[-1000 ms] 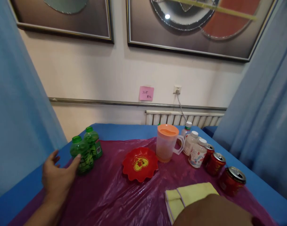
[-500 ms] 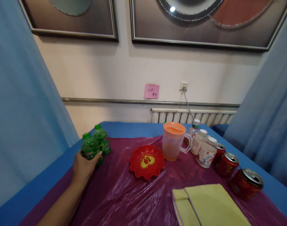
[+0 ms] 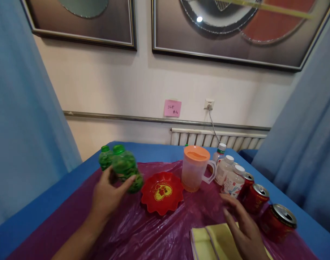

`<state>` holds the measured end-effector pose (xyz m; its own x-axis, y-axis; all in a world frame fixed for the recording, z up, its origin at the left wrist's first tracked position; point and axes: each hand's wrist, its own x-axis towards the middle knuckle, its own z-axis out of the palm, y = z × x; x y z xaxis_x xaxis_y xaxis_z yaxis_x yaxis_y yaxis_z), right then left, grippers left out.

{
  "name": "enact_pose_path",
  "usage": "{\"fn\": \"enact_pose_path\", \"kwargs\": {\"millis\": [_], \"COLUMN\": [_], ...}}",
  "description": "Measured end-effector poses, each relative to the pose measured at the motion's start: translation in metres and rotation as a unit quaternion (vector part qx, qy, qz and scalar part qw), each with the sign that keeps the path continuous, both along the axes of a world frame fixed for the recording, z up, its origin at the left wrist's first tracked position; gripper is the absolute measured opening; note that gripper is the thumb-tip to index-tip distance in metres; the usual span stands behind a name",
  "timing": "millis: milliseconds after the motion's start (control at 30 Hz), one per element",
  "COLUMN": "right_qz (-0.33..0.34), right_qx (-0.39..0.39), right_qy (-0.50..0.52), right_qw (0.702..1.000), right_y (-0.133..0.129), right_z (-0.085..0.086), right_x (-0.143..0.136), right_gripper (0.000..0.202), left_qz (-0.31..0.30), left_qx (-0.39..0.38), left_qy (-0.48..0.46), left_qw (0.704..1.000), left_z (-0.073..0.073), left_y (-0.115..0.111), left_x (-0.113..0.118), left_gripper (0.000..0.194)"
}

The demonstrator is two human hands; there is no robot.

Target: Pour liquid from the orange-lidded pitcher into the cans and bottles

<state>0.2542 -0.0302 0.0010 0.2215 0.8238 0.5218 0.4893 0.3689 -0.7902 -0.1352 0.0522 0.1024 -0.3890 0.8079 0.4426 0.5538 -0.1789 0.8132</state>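
Observation:
My left hand (image 3: pixel 109 193) is wrapped round a green plastic bottle (image 3: pixel 125 168), which leans a little and is blurred. Behind it to the left stands a second green bottle (image 3: pixel 105 157). A red scalloped plate (image 3: pixel 162 195) with a yellow pattern lies just right of the held bottle. My right hand (image 3: pixel 244 229) hovers over a folded yellow cloth (image 3: pixel 205 240), fingers apart and holding nothing. Beyond the plate is a clear jug (image 3: pixel 193 173) with an orange lid and some liquid at its bottom.
Several bottles, among them a white-capped one (image 3: pixel 233 180), stand right of the jug. Red cans, the nearest (image 3: pixel 277 224) at the right, line the table's edge. Purple plastic (image 3: pixel 143 231) covers the blue tabletop (image 3: pixel 151 153). Blue curtains hang at both sides.
My left hand has moved right with one green bottle, away from the other. My right hand has come into view over the cloth. The view has shifted slightly.

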Motion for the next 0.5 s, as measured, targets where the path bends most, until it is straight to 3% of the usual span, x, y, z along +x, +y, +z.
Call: {"fn": "enact_pose_path", "kwargs": {"millis": [100, 200, 367, 500], "right_qz": [-0.014, -0.015, -0.046, -0.045], "right_qx": [-0.067, -0.078, -0.062, -0.055], "right_qy": [0.101, 0.138, 0.124, 0.112], "right_qw": [0.993, 0.987, 0.989, 0.991], "right_y": [0.030, 0.062, 0.112, 0.138], "right_z": [0.005, 0.013, 0.029, 0.038], "right_x": [0.001, -0.002, -0.010, -0.019], "right_gripper": [0.043, 0.051, 0.050, 0.048], "left_qz": [-0.101, -0.130, -0.153, -0.146], "left_qx": [-0.004, -0.023, -0.042, -0.016], "left_qy": [0.004, 0.031, 0.059, 0.124], "left_qw": [0.995, 0.991, 0.985, 0.981], "left_z": [-0.006, -0.023, -0.061, -0.078], "left_y": [0.021, 0.042, 0.057, 0.056], "left_x": [0.039, 0.060, 0.059, 0.051], "left_gripper": [0.063, 0.062, 0.065, 0.061]}}
